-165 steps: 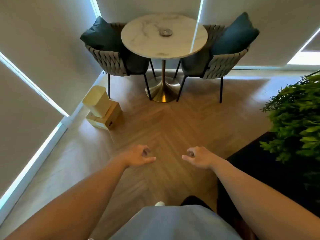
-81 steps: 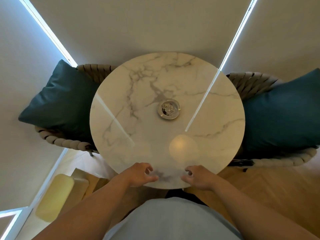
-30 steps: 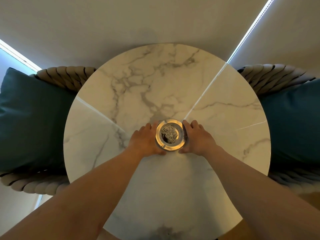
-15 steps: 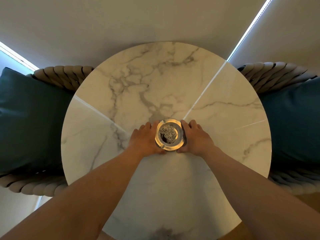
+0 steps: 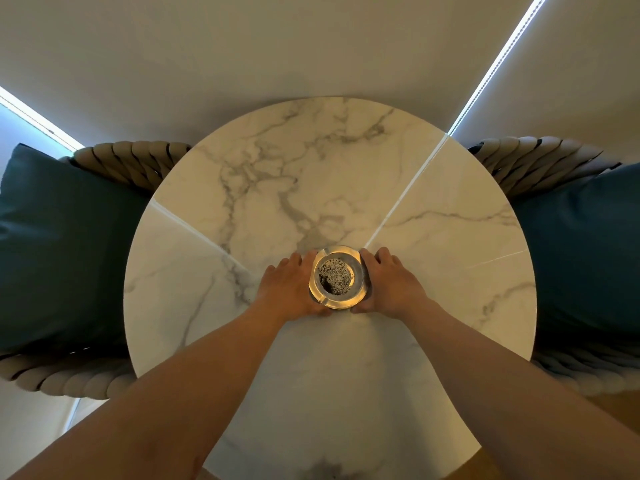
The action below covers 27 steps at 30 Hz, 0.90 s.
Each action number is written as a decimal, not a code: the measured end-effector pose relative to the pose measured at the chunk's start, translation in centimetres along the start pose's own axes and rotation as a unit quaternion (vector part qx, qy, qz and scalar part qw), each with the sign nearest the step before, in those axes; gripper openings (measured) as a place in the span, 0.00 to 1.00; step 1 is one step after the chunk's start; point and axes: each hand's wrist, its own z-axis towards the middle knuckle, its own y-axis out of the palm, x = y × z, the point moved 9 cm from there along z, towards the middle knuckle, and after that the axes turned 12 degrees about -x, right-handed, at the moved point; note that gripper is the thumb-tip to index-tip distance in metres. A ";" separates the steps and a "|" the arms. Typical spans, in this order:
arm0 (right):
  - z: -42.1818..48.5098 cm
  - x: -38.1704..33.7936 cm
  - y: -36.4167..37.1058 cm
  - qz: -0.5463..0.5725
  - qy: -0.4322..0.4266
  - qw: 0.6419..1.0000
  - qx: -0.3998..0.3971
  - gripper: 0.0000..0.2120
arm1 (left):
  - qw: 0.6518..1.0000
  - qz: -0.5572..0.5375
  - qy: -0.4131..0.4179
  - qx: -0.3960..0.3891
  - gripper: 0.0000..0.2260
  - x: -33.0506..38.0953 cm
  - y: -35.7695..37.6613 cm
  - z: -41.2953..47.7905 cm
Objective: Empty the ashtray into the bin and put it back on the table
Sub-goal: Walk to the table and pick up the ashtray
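The ashtray (image 5: pixel 336 277) sits just below the centre of the frame on the round marble bench (image 5: pixel 433 244), with a heap of grey ash in its bowl. The 2 hands flank it: the left hand (image 5: pixel 290 288) presses against its left side and the right hand (image 5: pixel 388 285) against its right, each grip curled around the rim and holding the ashtray between them. Whether it is lifted clear of the bench, I cannot tell. Being round, it has no long axis, and both hands are equally near. The bin is out of view, so the carry likely calls for keeping the ashtray level.
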 end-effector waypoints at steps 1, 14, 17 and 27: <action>-0.1 0.0 0.0 0.000 -0.001 1.000 0.001 0.56 | 1.000 0.000 0.001 -0.001 0.51 0.1 0.0 -0.1; -3.2 -1.2 0.3 -0.015 -0.008 1.000 0.006 0.58 | 1.000 -0.010 0.015 -0.002 0.49 0.9 0.2 -3.5; -4.4 -1.6 0.9 -0.015 -0.010 1.000 0.002 0.56 | 1.000 -0.015 0.016 -0.002 0.50 1.1 0.6 -4.8; -8.7 -4.3 3.9 -0.012 -0.001 1.000 -0.005 0.54 | 0.999 -0.037 0.039 -0.008 0.51 0.1 2.8 -9.8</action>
